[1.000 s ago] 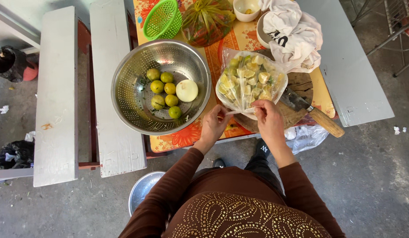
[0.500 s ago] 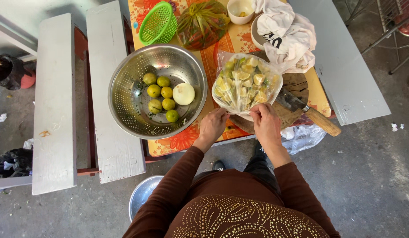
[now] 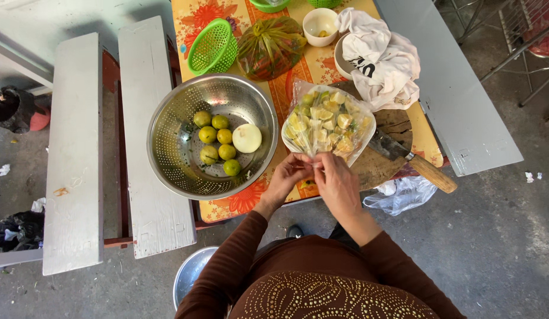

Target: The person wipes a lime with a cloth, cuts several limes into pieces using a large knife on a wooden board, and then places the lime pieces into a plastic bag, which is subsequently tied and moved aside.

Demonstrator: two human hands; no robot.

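A clear plastic bag full of cut lime pieces rests in a white bowl on the flowered table. My left hand and my right hand meet at the bag's near end, both pinching its mouth together. To the left sits a metal colander holding several whole limes and a peeled white onion. A cleaver lies on a round wooden chopping board just right of the bag.
A tied bag of greens, a green plastic basket, a small white bowl and a white cloth lie at the table's far side. Grey benches flank the table. A metal basin stands on the floor.
My two hands have come closer together at the bag's near end and now pinch its mouth. The view has shifted slightly; the other items stay put.
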